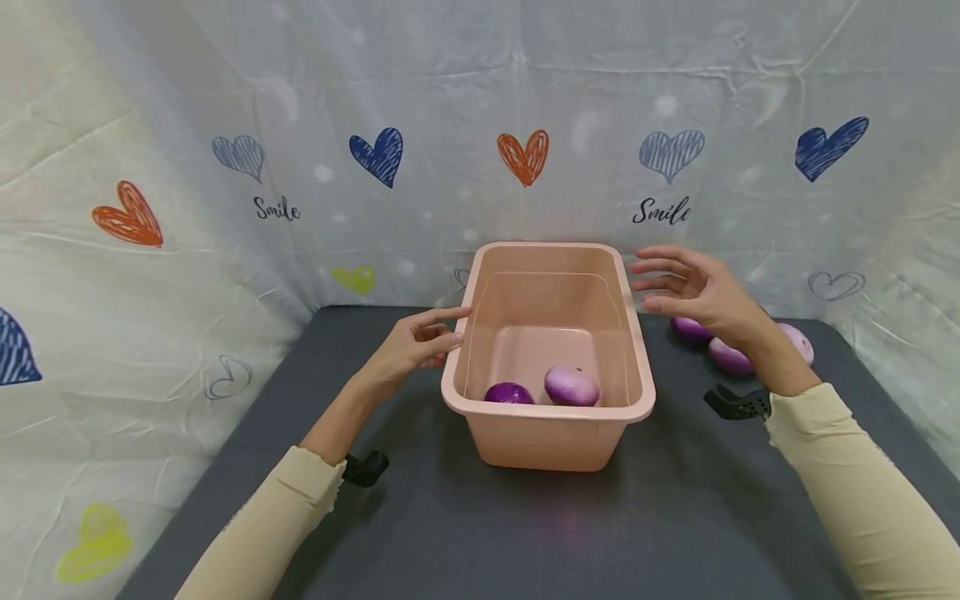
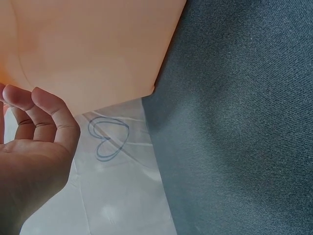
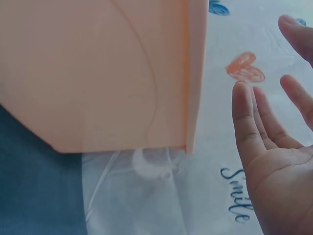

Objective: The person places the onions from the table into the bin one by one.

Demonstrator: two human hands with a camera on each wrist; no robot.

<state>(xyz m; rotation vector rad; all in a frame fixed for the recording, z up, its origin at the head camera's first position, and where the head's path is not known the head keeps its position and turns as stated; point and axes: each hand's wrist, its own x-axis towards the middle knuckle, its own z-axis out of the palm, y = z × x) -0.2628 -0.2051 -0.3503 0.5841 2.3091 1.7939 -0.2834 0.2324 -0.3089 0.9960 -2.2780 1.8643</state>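
Observation:
A peach-coloured plastic tub (image 1: 551, 437) stands upright on the dark table. Inside, near its front wall, lie a dark purple onion (image 1: 509, 393) and a paler purple onion (image 1: 572, 386). My left hand (image 1: 408, 350) is at the tub's left rim, index fingertip and thumb right at the edge, the other fingers loosely bent. In the left wrist view those bent fingers (image 2: 54, 115) show beside the tub's outer wall. My right hand (image 1: 701, 292) is raised by the right rim, fingers spread and pointing toward the tub, with nothing in it.
Several more purple onions (image 1: 729, 357) lie on the table to the right of the tub, partly hidden behind the right hand and wrist. A pale plastic sheet (image 1: 450, 100) printed with hearts hangs behind and at both sides of the dark table (image 1: 525, 533). Each wrist wears a black band.

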